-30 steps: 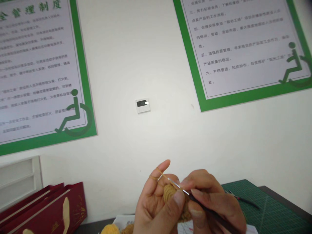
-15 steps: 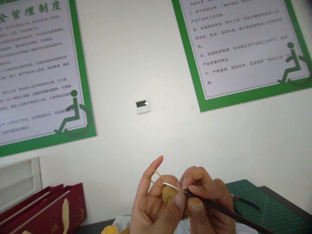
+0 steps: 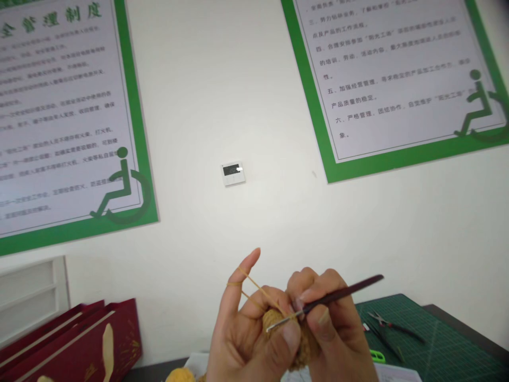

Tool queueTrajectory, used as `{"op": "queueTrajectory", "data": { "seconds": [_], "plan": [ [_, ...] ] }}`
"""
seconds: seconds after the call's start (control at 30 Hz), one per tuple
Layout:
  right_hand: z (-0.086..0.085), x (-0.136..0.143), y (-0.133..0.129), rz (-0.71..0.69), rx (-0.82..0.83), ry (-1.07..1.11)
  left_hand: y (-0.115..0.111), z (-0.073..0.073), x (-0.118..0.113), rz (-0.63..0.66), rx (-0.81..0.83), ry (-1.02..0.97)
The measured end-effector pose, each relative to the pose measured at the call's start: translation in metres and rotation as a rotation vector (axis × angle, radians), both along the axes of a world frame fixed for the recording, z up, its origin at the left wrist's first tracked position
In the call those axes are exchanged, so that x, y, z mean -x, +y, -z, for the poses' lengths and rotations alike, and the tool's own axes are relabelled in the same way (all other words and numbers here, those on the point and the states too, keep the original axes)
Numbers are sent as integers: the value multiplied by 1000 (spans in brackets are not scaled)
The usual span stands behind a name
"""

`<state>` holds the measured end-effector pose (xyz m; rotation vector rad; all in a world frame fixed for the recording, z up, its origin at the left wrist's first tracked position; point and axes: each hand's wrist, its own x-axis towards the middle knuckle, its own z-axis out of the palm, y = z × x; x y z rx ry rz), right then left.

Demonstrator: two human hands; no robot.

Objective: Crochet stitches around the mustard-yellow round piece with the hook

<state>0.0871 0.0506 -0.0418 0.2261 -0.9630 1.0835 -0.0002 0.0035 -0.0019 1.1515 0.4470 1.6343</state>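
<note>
My left hand (image 3: 254, 329) grips a small tan crocheted piece (image 3: 272, 319) between thumb and fingers. Its raised index finger has tan yarn (image 3: 254, 283) looped round it, running down taut to the piece. In my right hand (image 3: 332, 323) is a crochet hook (image 3: 345, 292) with a dark handle, pinched between thumb and fingers. The handle points up to the right, and the metal tip lies across the front of the piece, close to my left thumb. Both hands meet at the piece.
Pliers (image 3: 397, 326) and other tools lie on a green cutting mat (image 3: 441, 345) at the right, near green scissor handles (image 3: 377, 356). Yellow yarn (image 3: 180, 375) shows at the bottom edge. Dark red bags (image 3: 127, 329) stand left. Posters and a thermostat (image 3: 233, 174) are on the wall.
The hook has swung round: its handle now points up to the right instead of down, and its tip has dropped lower. My left index finger has shifted slightly left.
</note>
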Motion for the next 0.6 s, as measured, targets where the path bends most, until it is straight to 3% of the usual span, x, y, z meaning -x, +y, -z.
{"op": "queueTrajectory", "data": {
  "seconds": [0.17, 0.37, 0.6],
  "plan": [
    [-3, -9, 2, -121, -13, -64, 3, 2, 6, 64, 3, 44],
    [-10, -13, -4, -196, 84, -24, 8, 6, 14, 166, 11, 125],
    [-5, -19, -1, -93, -26, -108, 10, 5, 15, 283, 25, 98]
  ]
}}
